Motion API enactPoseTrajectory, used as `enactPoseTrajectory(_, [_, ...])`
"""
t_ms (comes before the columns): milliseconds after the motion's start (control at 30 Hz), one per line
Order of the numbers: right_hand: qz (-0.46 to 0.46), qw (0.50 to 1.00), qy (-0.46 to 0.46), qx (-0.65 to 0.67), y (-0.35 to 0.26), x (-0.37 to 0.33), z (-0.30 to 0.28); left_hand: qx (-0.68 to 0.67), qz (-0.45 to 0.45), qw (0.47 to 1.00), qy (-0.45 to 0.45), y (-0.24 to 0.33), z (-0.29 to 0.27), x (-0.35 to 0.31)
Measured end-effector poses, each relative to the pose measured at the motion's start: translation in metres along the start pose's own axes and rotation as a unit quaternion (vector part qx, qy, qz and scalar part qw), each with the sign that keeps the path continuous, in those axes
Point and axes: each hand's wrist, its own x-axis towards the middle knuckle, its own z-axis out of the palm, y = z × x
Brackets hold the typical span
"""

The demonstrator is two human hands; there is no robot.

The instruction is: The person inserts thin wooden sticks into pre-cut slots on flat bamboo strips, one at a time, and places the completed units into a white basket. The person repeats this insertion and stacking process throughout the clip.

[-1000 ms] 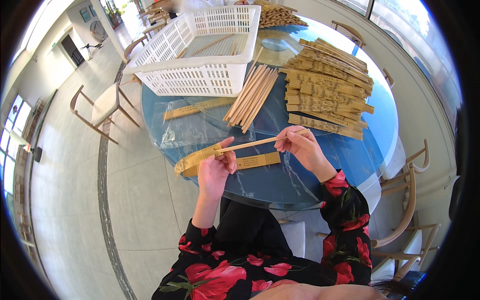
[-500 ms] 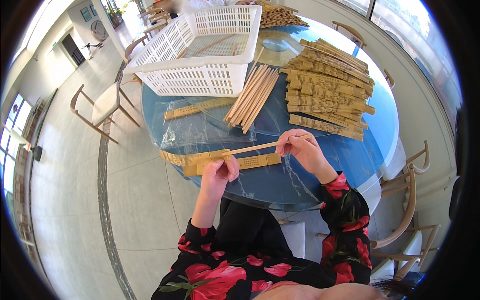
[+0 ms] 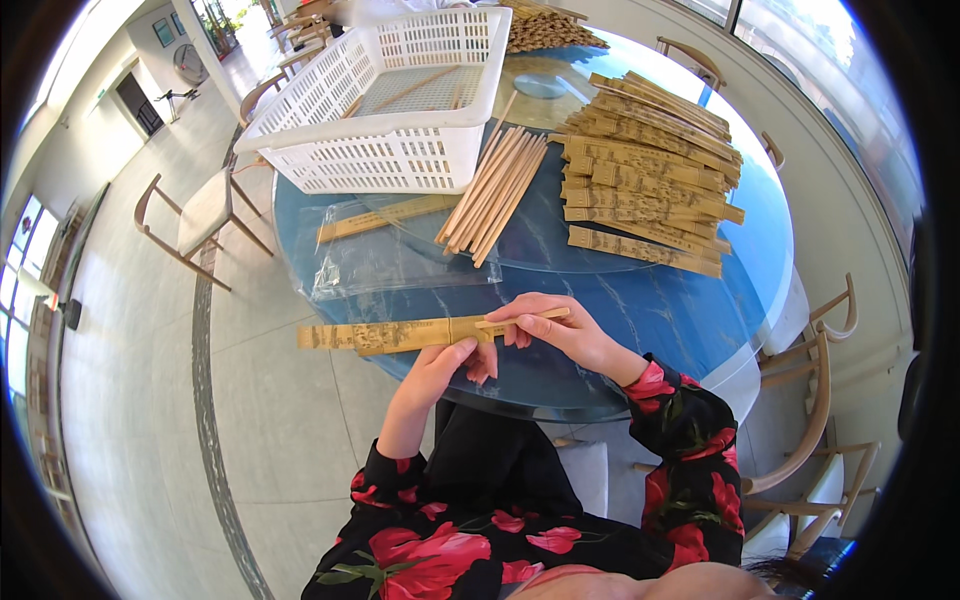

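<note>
1 stick [image 3: 556, 314]: pinched by right hand [image 3: 560, 336] | 1 paper sleeve [image 3: 405, 334]: gripped by left hand [image 3: 438, 366], extended leftward beyond it

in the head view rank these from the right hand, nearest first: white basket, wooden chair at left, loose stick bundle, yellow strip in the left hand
From the right hand:
1. Yellow strip: just left, in the left hand.
2. Stick bundle: ahead, slightly left.
3. White basket: farther ahead-left.
4. Wooden chair: far left, on the floor.
</note>
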Motion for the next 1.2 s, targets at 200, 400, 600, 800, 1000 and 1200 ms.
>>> enactPoseTrajectory(200, [-0.01,0.986,0.059,0.156,0.001,-0.003,-0.013,0.005,0.088,0.995,0.04,-0.001,0.005,0.01])
enactPoseTrajectory(400, [-0.033,0.983,0.097,0.15,0.002,-0.003,-0.016,-0.194,0.142,0.958,0.153,-0.002,-0.006,0.004])
enactPoseTrajectory(600, [-0.053,0.978,0.132,0.15,-0.001,-0.005,-0.025,-0.322,0.165,0.918,0.162,-0.003,-0.011,0.004])
enactPoseTrajectory(800, [-0.024,0.988,0.11,0.104,0.005,-0.004,-0.023,-0.234,0.153,0.948,0.15,-0.006,-0.009,0.006])
enactPoseTrajectory(1000, [0.025,0.99,0.059,0.123,0.002,-0.004,-0.015,-0.193,0.143,0.961,0.138,-0.005,-0.006,0.007])
enactPoseTrajectory(1200, [0.031,0.976,0.026,0.215,-0.002,-0.003,-0.017,-0.214,0.139,0.958,0.129,-0.005,-0.008,0.005])
